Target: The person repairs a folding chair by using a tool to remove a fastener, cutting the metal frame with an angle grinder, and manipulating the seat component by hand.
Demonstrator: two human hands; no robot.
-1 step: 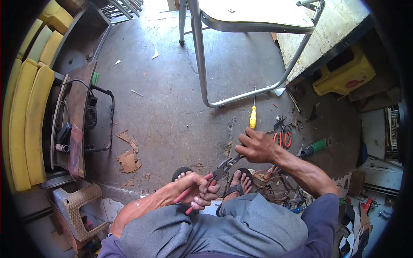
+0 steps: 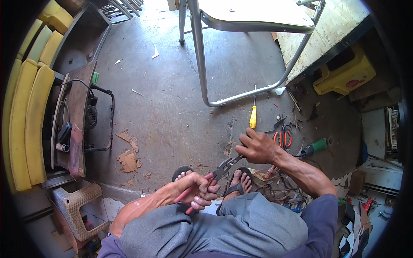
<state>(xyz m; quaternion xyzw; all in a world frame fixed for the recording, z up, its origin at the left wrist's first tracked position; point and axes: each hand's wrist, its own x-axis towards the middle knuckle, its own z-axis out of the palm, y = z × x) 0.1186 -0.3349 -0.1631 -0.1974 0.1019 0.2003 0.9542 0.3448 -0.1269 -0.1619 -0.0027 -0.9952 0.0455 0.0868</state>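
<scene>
My left hand (image 2: 198, 193) is closed round the red handles of a pair of pliers (image 2: 221, 170), whose dark head points up to the right, just above my feet. Its jaws meet a small dark metal piece (image 2: 236, 158). My right hand (image 2: 254, 145) has its fingers curled over the far end of that piece, palm down; the fingers partly hide it. Just beyond this hand a yellow-handled screwdriver (image 2: 253, 117) lies on the floor (image 2: 163, 99), beside red-handled cutting tools (image 2: 286, 135).
A metal-framed white chair (image 2: 254, 17) stands ahead. Yellow cushions (image 2: 32, 120) and a wooden board (image 2: 81, 94) line the left, above a woven-textured plastic piece (image 2: 79, 204). At right lie a green power tool (image 2: 318, 144), a yellow plastic body (image 2: 344, 71) and tangled wires (image 2: 279, 191). Cardboard scraps (image 2: 128, 161) litter the left floor.
</scene>
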